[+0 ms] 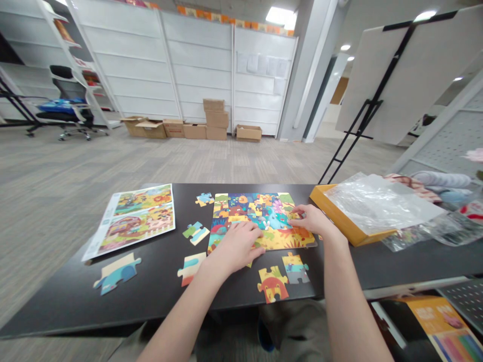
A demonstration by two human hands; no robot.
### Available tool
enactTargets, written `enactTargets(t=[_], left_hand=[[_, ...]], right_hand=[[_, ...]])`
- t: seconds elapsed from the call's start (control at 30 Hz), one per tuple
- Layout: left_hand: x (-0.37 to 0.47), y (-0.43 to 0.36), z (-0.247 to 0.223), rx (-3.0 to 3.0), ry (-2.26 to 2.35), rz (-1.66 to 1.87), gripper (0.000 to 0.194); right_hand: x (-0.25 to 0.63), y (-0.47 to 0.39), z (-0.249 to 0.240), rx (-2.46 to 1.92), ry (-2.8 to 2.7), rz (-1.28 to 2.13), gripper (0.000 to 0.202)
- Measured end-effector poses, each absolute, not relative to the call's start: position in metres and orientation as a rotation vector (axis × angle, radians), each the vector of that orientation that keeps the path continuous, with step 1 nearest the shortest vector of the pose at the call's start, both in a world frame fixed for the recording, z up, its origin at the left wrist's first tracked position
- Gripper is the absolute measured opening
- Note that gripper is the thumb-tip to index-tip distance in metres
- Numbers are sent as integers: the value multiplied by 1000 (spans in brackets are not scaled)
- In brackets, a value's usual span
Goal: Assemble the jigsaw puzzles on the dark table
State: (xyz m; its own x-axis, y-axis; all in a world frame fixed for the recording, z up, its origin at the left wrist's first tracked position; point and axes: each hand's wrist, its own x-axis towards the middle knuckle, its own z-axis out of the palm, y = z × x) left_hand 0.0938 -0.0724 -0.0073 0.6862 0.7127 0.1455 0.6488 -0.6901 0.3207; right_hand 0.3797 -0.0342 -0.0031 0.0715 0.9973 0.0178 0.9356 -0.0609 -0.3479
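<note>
A colourful, mostly assembled puzzle lies on the black table. My left hand rests over its lower left part, fingers somewhat spread, palm down. At the puzzle's right edge is my right hand, its fingertips touching the pieces there; whether it grips one is hidden. Loose pieces lie around: a lion piece and a grey-and-blue piece in front, a red-and-cream piece, a green-and-blue piece and a small blue piece to the left, and a large blue piece farther left.
A printed picture sheet lies at the table's left. On the right stands a yellow box with clear plastic wrapping in it. More plastic and cloths are beyond it. An easel and cardboard boxes stand on the floor behind.
</note>
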Motion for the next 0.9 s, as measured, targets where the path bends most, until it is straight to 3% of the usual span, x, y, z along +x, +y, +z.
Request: enactTargets(t=[0.9], left_hand=[[94,-72,-6,2672,1084,387,28]], right_hand=[[384,-37,-7,-2099,-1901,308,37]])
